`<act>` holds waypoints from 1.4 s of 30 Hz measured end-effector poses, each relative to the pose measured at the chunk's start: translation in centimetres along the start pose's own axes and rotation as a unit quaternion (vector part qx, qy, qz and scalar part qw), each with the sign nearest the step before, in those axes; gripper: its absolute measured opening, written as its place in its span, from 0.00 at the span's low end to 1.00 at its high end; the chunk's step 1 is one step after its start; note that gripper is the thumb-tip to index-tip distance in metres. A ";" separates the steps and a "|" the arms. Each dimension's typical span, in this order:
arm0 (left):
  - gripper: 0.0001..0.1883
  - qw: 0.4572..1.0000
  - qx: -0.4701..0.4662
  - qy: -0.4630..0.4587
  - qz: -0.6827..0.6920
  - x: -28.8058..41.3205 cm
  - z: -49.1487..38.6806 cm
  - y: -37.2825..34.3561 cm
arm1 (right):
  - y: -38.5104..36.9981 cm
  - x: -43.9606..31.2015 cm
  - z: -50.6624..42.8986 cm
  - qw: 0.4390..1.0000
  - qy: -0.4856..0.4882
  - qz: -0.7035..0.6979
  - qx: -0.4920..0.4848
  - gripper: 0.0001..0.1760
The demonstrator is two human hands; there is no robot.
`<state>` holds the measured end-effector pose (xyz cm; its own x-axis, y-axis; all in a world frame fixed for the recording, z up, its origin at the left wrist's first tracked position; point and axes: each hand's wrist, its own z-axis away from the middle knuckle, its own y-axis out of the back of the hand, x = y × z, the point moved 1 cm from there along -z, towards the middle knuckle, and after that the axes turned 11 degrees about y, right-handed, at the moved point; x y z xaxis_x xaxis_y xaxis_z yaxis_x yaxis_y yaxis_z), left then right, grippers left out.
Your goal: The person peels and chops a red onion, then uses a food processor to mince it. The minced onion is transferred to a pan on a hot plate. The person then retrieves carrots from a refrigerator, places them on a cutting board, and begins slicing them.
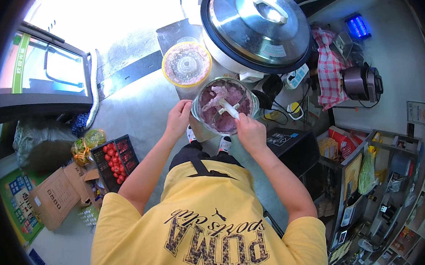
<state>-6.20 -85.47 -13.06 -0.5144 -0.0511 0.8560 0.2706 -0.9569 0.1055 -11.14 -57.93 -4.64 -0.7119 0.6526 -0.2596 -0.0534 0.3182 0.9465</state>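
Observation:
A clear glass bowl (196,113) holds ground, pinkish-purple paste. My left hand (180,116) is at the bowl's left rim, its fingers curled against the glass. In my right hand (251,132) is the white shaft of a chopper blade (230,109), which slants over the bowl; its metal blades reach into the paste, and a lump of paste clings near it. Behind the bowl to the left lies a round clear lid with a yellow rim (186,64), its surface smeared with paste bits.
A large electric cooker with a steel lid (250,20) stands just behind the bowl. A power strip (296,76) and black cords lie to the right. A black crate of tomatoes (115,162) and cardboard boxes (54,199) are at lower left; shelves (343,167) line the right.

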 end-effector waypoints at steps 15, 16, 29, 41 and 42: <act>0.18 0.999 0.017 0.031 0.026 0.2 1.5 0.1 | 2.9 -0.3 0.9 0.937 -0.178 -0.287 0.093 0.14; 0.18 0.998 0.025 0.033 0.036 0.2 1.6 0.1 | 3.2 -0.2 0.9 0.919 -0.206 -0.325 0.086 0.14; 0.19 0.996 0.055 0.066 0.033 -0.7 3.3 1.2 | 1.4 0.3 1.5 0.678 -0.392 -0.621 0.021 0.15; 0.19 0.996 0.053 0.046 0.050 -0.8 2.7 0.8 | 1.3 0.9 2.3 0.698 -0.424 -0.576 -0.004 0.17; 0.18 0.996 0.063 0.052 0.046 -0.9 2.7 0.7 | 2.0 0.7 2.2 0.691 -0.422 -0.586 0.011 0.16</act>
<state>-3.34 -85.36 -12.42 -0.5629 -0.1730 0.8082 0.4173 -0.9035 0.0973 -10.21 -55.29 -3.34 0.4748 0.1033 -0.8740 -0.2292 0.9733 -0.0095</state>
